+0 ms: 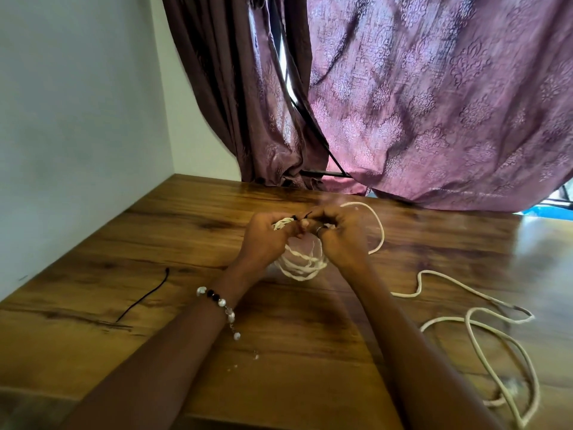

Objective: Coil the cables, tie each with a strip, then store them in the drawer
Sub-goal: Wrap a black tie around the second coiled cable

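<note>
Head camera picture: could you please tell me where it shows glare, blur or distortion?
Head view: glare whitens the glossy brown wooden table at far right; wide-angle distortion bows the patterned purple curtain and the wall corner; slight blur softens the hands, left and right, at the coiled cream cable.

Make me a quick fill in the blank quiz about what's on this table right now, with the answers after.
1. Both hands hold a coil of ____ cable.
2. A beaded bracelet sits on the ____ wrist.
3. The spare strip lying left of the arms is ____ in colour.
4. The loose cable lies on the ____ side of the table.

Answers: white; left; black; right
</note>
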